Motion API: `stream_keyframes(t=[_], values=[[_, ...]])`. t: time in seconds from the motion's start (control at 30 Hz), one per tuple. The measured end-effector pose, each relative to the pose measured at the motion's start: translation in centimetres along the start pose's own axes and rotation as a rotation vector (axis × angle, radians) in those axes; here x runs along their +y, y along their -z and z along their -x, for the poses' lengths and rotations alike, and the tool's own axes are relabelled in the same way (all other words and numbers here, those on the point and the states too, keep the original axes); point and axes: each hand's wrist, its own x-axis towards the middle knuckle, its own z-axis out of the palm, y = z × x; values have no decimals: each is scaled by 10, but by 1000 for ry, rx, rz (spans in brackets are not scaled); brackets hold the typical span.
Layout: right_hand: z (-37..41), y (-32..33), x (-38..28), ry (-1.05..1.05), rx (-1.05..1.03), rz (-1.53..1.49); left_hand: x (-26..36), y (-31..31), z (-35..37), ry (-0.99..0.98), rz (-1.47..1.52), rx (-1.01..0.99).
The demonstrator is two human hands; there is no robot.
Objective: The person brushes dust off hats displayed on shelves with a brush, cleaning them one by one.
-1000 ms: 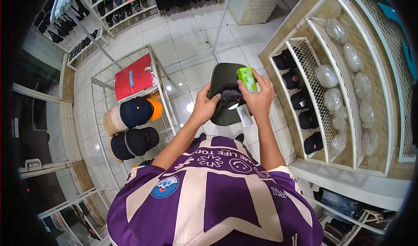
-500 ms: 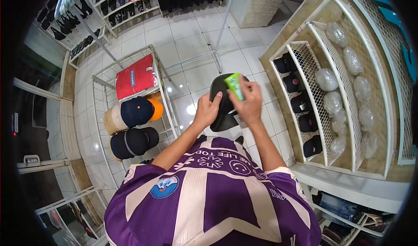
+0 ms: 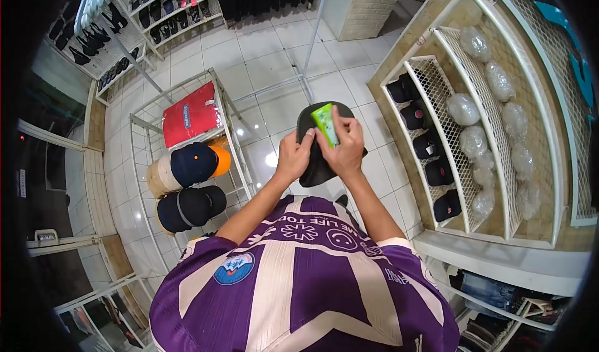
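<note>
A dark cap (image 3: 316, 174) is held in front of my chest, over the tiled floor. My left hand (image 3: 293, 157) grips its left edge, with the thumb pressed on the dark fabric. In my right hand (image 3: 343, 146) is a small bright green packet (image 3: 324, 122) with pale printing, held over the middle of the cap. The fingers of that hand partly cover the packet and the cap's right side.
On my left, a white wire rack (image 3: 140, 124) bears a red packaged garment (image 3: 192, 115), a navy cap with an orange brim (image 3: 193, 163) and a black cap (image 3: 192, 208). At right, a mesh shelf (image 3: 437, 81) holds several dark caps and clear plastic-wrapped bundles (image 3: 465, 110).
My right hand has moved slightly left and down with the green packet, which now lies closer to my left thumb. My left hand keeps its grip on the cap.
</note>
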Motion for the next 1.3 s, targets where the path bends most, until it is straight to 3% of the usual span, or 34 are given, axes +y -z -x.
stream_keyframes(t=[0.03, 0.17, 0.23, 0.3, 0.37, 0.43, 0.5, 0.57, 0.63, 0.7, 0.77, 0.83, 0.87, 0.9, 0.97, 1.0, 1.1, 1.17, 1.23, 1.3], values=[[-3, 3, 4, 63, -3, 33, -1, 1, 1, -1, -3, -1], [-18, 9, 30, -191, 57, 192, -8, 1, 8, -13, 36, -55], [-18, 5, 5, -96, 75, 80, 4, 1, 3, -18, -39, -104], [-10, 3, -8, -84, -54, -216, 8, 1, 5, -92, -53, -97], [-28, 12, 7, -64, -59, -57, -1, 2, 0, -78, 118, -125], [-37, 13, 13, -99, 33, 151, 0, 8, 2, -48, 45, -133], [-27, 7, -5, -63, 48, 65, 4, 7, -4, -21, -78, -141], [-6, -7, -15, -180, -25, -222, 2, 7, -3, -71, -70, -88], [-15, 2, 1, -49, -142, -136, 0, 13, -2, -26, 57, -35], [-22, 7, 13, -42, -99, 207, -3, 17, -2, -19, -135, -6], [-19, 1, 6, -23, 6, 273, -6, 11, -6, -47, -150, 62], [3, -8, -9, 93, -88, 63, 14, 12, -6, -1, -49, 109], [13, -7, -14, 42, -166, -67, 4, 15, -10, -22, -22, 105], [10, -7, -6, 44, -160, -69, -7, 19, -14, -46, 2, 99], [3, 4, 21, 62, -88, 214, -11, 15, -8, -91, -43, 87], [-7, 11, 27, -9, -73, 311, -9, 18, -6, -1, -198, 71], [-5, 8, 15, -15, -9, 258, -9, 10, -8, -17, -177, 128], [13, 4, 2, 125, -184, 64, 2, 8, -10, -62, -165, 115], [6, 8, 32, 20, -62, 178, -2, 12, -10, -20, -176, 77], [-7, 26, 63, -231, 0, 375, -10, 14, -10, -22, -131, 167]])
